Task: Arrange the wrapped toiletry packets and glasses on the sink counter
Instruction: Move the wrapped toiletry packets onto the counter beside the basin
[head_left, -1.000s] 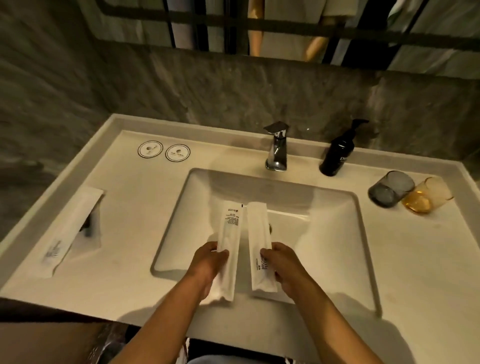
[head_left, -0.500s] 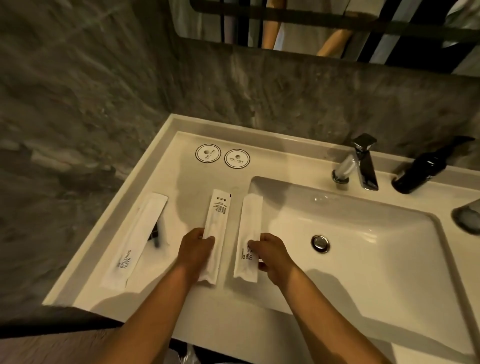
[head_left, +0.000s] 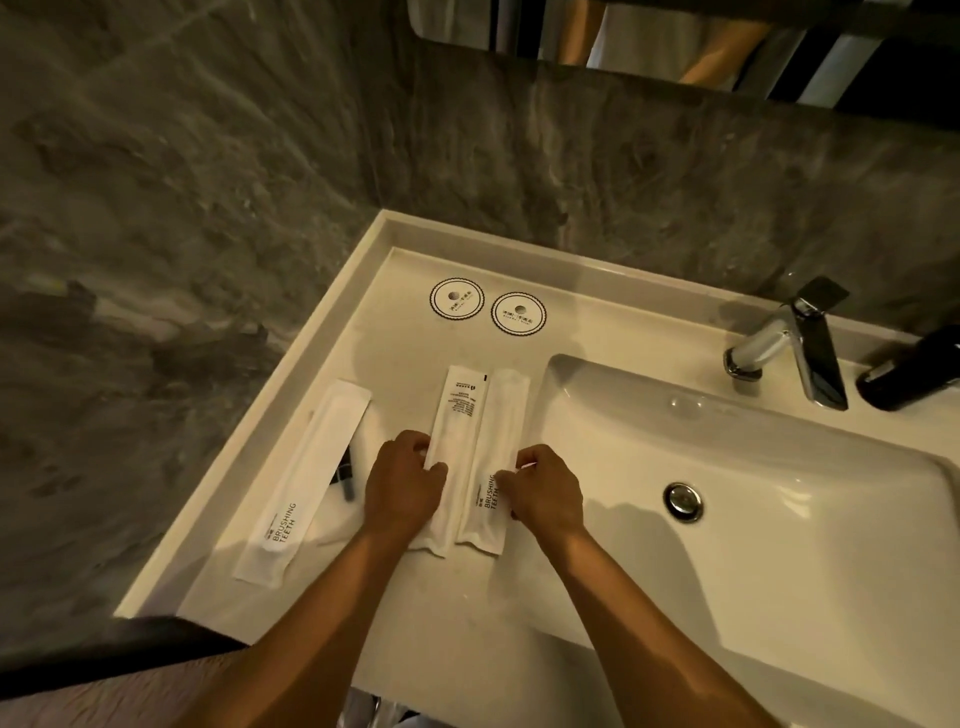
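Head view shows both hands down on two long white wrapped packets, side by side on the counter strip left of the basin. The left hand (head_left: 402, 480) pinches the left-hand packet (head_left: 457, 447) at its outer edge, thumb on top and fingers curled at the side; the right hand (head_left: 545, 488) does the same on the packet printed BRUSHING TEETH (head_left: 493, 467), fingertips closed on its right edge. Each hand is shut on its own packet, about halfway along, which I judge gives the best control for sliding the long wrappers parallel without bending them.

Between the two grips the packets touch or slightly overlap along their inner edges; which one lies on top I cannot tell. They run away from the person, slightly tilted to the right, their near ends close to the front edge of the sink counter (head_left: 467, 613).

Just outward of the left hand lies a third packet (head_left: 306, 478), also marked BRUSHING TEETH, roughly parallel and apart from the pair, with a small dark object (head_left: 345, 475) showing beside it. Beyond the far ends of the held packets sit two round coasters (head_left: 457, 298), probably the spots meant for the glasses, none of which is in sight. To the right of the right hand opens the basin (head_left: 727, 519), with the tap (head_left: 789, 348) and a dark bottle (head_left: 914, 374) beyond it.

The packets seem nearly set; the glasses are not yet placed.
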